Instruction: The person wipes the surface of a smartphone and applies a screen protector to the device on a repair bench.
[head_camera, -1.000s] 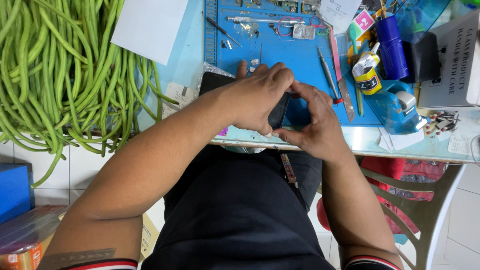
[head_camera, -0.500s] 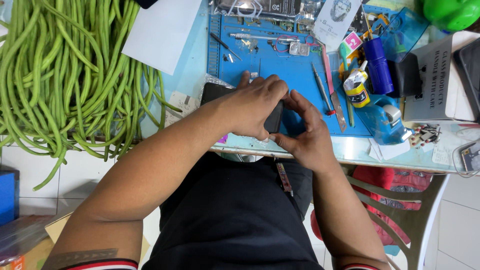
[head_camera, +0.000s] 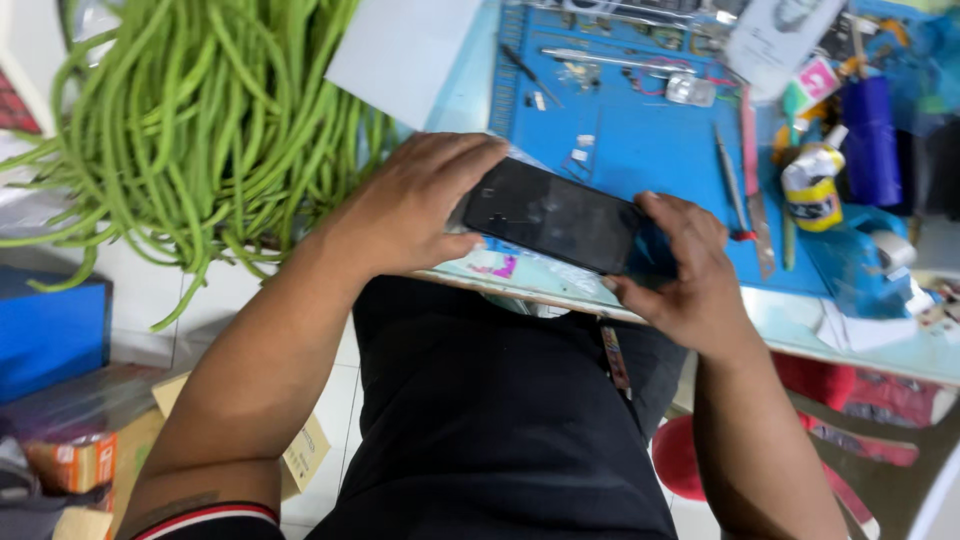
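- Looking down, a black shirt (head_camera: 500, 420) is seen closest, at the bottom of the view.
- A black phone (head_camera: 550, 215) is held over the near edge of the table (head_camera: 800, 325), with its dark screen facing up.
- The phone's left end is gripped by the left hand (head_camera: 410, 205), with the fingers curled over the top edge and the thumb pressed under the near edge.
- The phone's right end is gripped by the right hand (head_camera: 685, 265), with the fingers closed around that end.
- A blue work mat (head_camera: 640, 140) is spread on the table just behind the phone.
- Thin metal tools (head_camera: 745, 185) are laid on the mat, to the right of the phone.
- A small yellow and white bottle (head_camera: 815, 185) is stood beside the tools.
- A big pile of long green beans (head_camera: 190, 130) is heaped to the left of the mat.
- A white sheet of paper (head_camera: 400, 55) is laid far back, between the beans and the mat.
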